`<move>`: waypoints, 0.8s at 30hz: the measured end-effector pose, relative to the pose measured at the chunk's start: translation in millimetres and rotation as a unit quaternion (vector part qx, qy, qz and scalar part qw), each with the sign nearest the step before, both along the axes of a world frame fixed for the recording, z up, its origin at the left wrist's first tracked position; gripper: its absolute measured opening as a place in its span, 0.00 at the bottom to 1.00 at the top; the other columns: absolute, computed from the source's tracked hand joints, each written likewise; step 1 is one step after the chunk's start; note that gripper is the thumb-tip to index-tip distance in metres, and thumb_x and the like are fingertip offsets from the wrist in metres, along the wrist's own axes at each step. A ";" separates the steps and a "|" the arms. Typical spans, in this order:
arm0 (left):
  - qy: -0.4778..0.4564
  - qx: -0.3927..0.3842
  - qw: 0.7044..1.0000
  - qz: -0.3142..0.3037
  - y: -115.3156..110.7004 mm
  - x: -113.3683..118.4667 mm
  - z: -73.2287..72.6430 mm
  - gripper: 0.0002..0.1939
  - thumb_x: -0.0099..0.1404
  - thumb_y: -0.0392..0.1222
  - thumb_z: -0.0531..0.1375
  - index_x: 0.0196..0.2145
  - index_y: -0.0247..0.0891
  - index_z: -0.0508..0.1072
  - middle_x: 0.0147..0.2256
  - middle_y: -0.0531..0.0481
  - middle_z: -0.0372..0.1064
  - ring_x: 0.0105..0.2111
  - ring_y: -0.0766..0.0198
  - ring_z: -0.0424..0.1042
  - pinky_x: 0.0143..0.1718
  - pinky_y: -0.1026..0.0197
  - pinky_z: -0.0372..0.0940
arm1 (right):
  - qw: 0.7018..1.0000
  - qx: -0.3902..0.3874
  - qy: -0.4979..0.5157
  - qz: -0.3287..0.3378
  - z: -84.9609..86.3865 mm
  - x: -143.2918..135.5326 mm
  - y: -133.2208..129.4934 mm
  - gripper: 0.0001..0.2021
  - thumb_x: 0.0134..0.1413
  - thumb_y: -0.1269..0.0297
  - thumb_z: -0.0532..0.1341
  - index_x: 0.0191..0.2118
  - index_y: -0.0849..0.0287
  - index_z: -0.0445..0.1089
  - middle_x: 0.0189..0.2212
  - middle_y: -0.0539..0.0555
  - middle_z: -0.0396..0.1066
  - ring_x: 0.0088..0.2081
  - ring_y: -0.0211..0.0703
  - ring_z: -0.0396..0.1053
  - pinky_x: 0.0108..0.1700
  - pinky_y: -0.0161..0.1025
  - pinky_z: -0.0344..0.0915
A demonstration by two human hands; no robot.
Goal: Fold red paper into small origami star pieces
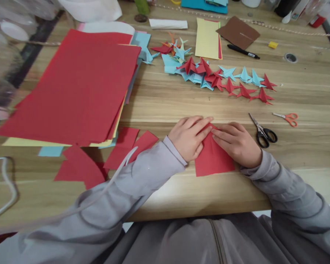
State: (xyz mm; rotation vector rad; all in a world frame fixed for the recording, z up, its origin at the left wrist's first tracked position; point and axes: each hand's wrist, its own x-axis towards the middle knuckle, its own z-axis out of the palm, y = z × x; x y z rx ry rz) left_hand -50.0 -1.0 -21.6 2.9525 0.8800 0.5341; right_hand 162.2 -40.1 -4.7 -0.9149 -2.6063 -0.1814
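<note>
A square of red paper (213, 157) lies on the table in front of me, with a faint crease down its middle. My left hand (188, 137) grips its upper left side, fingertips pressed near the top. From the other side my right hand (236, 143) holds the upper right edge, its fingers meeting the left ones. The hands partly hide the top of the paper. Black-handled scissors (264, 134) rest just right of my right hand, and small orange-handled scissors (288, 118) lie beyond them.
A stack of large red sheets (85, 84) covers the left side, with cut red pieces (126, 143) below it. Folded red cranes (244, 91) and blue cranes (244, 75) sit toward the back. Yellow paper (208, 38), brown paper (238, 32) and a black pen (243, 51) lie behind them.
</note>
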 end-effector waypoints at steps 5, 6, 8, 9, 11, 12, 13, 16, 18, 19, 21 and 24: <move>-0.023 0.009 0.999 -0.031 2.0 -0.3 -10.0 0.25 0.60 0.36 0.52 0.55 0.29 0.68 0.55 0.39 0.66 0.55 0.48 0.62 0.51 0.44 0.61 | 1.000 -0.007 0.020 -0.019 -3.9 0.5 -1.8 0.13 0.63 0.74 0.51 0.43 0.60 0.73 0.46 0.56 0.76 0.50 0.49 0.69 0.56 0.58 0.58; -0.022 0.013 0.999 -0.030 1.6 0.0 -10.2 0.25 0.60 0.36 0.52 0.54 0.28 0.68 0.55 0.37 0.66 0.54 0.48 0.62 0.51 0.44 0.61 | 0.999 -0.013 0.026 -0.021 -4.6 0.7 -2.0 0.14 0.63 0.74 0.51 0.43 0.59 0.73 0.46 0.55 0.76 0.50 0.49 0.69 0.56 0.58 0.56; -0.023 0.022 0.999 -0.027 0.5 0.4 -10.1 0.24 0.60 0.36 0.52 0.54 0.26 0.68 0.54 0.36 0.67 0.53 0.47 0.63 0.50 0.45 0.62 | 0.999 -0.028 0.035 -0.025 -5.7 1.5 -2.0 0.14 0.62 0.75 0.51 0.44 0.57 0.73 0.47 0.55 0.75 0.51 0.48 0.69 0.57 0.59 0.55; -0.026 0.025 0.999 -0.026 0.2 0.2 -10.1 0.24 0.60 0.36 0.52 0.53 0.26 0.68 0.53 0.35 0.67 0.53 0.47 0.63 0.50 0.45 0.63 | 0.998 -0.035 0.037 -0.026 -6.0 1.9 -1.8 0.15 0.62 0.75 0.51 0.45 0.57 0.73 0.47 0.55 0.75 0.51 0.48 0.69 0.57 0.59 0.55; -0.034 0.022 0.999 -0.030 0.2 -1.3 -10.8 0.24 0.60 0.36 0.52 0.53 0.27 0.68 0.53 0.34 0.67 0.53 0.47 0.63 0.50 0.44 0.63 | 0.998 -0.048 0.040 -0.025 -6.3 2.9 -1.3 0.15 0.62 0.76 0.51 0.46 0.56 0.73 0.48 0.55 0.75 0.51 0.48 0.69 0.57 0.58 0.57; -0.038 0.015 0.999 -0.034 0.6 -2.7 -11.2 0.23 0.61 0.36 0.52 0.53 0.27 0.68 0.54 0.34 0.66 0.53 0.47 0.63 0.51 0.43 0.63 | 0.998 -0.052 0.040 -0.024 -6.3 3.4 -1.0 0.15 0.62 0.76 0.52 0.46 0.56 0.73 0.48 0.55 0.75 0.51 0.48 0.69 0.56 0.58 0.57; -0.040 0.007 0.998 -0.039 1.2 -4.5 -11.7 0.23 0.61 0.37 0.52 0.53 0.29 0.68 0.54 0.34 0.66 0.54 0.47 0.62 0.51 0.43 0.63 | 0.997 -0.057 0.040 -0.024 -6.2 3.8 -0.8 0.16 0.61 0.76 0.52 0.46 0.56 0.73 0.48 0.55 0.75 0.51 0.48 0.69 0.56 0.57 0.58; -0.039 -0.017 0.997 -0.062 3.4 -11.1 -11.9 0.22 0.62 0.38 0.52 0.53 0.34 0.69 0.57 0.36 0.62 0.56 0.47 0.60 0.52 0.42 0.62 | 0.997 -0.063 0.040 -0.028 -6.2 4.4 -0.4 0.16 0.61 0.76 0.52 0.47 0.56 0.72 0.48 0.55 0.75 0.51 0.48 0.69 0.56 0.57 0.58; -0.034 -0.028 0.996 -0.075 4.5 -14.9 -11.2 0.22 0.61 0.38 0.53 0.53 0.37 0.69 0.59 0.36 0.60 0.57 0.47 0.58 0.52 0.41 0.61 | 0.997 -0.062 0.041 -0.031 -6.0 4.3 -0.4 0.16 0.61 0.77 0.52 0.46 0.56 0.73 0.48 0.55 0.75 0.51 0.48 0.69 0.56 0.56 0.58; -0.033 -0.031 0.996 -0.079 4.9 -16.2 -10.8 0.22 0.61 0.38 0.54 0.53 0.38 0.68 0.59 0.36 0.59 0.57 0.47 0.58 0.52 0.41 0.61 | 0.997 -0.060 0.041 -0.031 -5.9 4.3 -0.4 0.16 0.61 0.77 0.52 0.46 0.56 0.73 0.48 0.55 0.75 0.51 0.48 0.69 0.55 0.56 0.58; -0.032 -0.035 0.995 -0.084 5.5 -17.9 -10.0 0.23 0.60 0.37 0.54 0.54 0.38 0.68 0.59 0.35 0.58 0.58 0.46 0.57 0.53 0.41 0.60 | 0.997 -0.056 0.040 -0.027 -5.6 4.4 -0.4 0.15 0.61 0.76 0.52 0.46 0.58 0.73 0.48 0.56 0.75 0.51 0.49 0.69 0.55 0.56 0.59; -0.025 -0.046 0.995 -0.085 6.2 -18.5 -8.0 0.24 0.60 0.37 0.55 0.54 0.40 0.69 0.60 0.37 0.58 0.58 0.47 0.57 0.53 0.41 0.59 | 0.997 -0.059 0.038 -0.028 -5.8 4.6 0.1 0.14 0.61 0.75 0.52 0.46 0.59 0.73 0.48 0.56 0.75 0.50 0.50 0.69 0.54 0.56 0.60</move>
